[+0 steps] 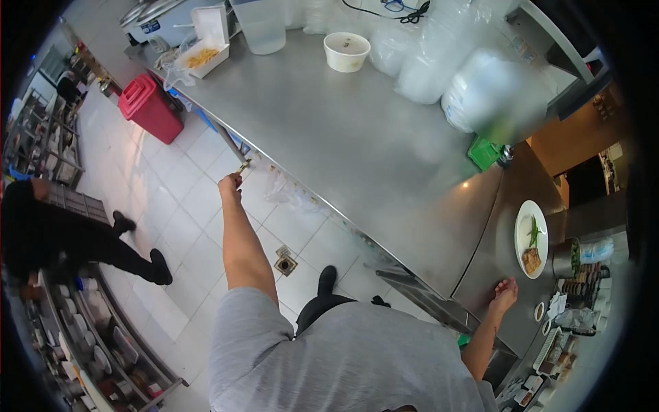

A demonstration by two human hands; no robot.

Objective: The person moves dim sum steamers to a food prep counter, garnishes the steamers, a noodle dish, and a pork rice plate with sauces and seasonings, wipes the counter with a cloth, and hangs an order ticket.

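My left hand [231, 185] is stretched out over the floor beside the steel counter. Its fingers are closed round a small, thin, yellowish object [243, 167] whose kind I cannot make out. My right hand [506, 294] hovers at the near right side of the counter, fingers loosely bent and apart, holding nothing. Just beyond it lies a white oval plate [522, 239] with a browned piece of food [531, 260] and green stalks [534, 232]. A gap shows between the right hand and the plate.
The steel counter [329, 130] carries a white bowl [347, 52], a takeaway box [209, 60], a clear plastic container [259, 26], bagged items [432, 62] and a green object [484, 152]. A red bin [147, 108] stands on the floor. Another person [75, 230] stands at left near shelving [103, 336].
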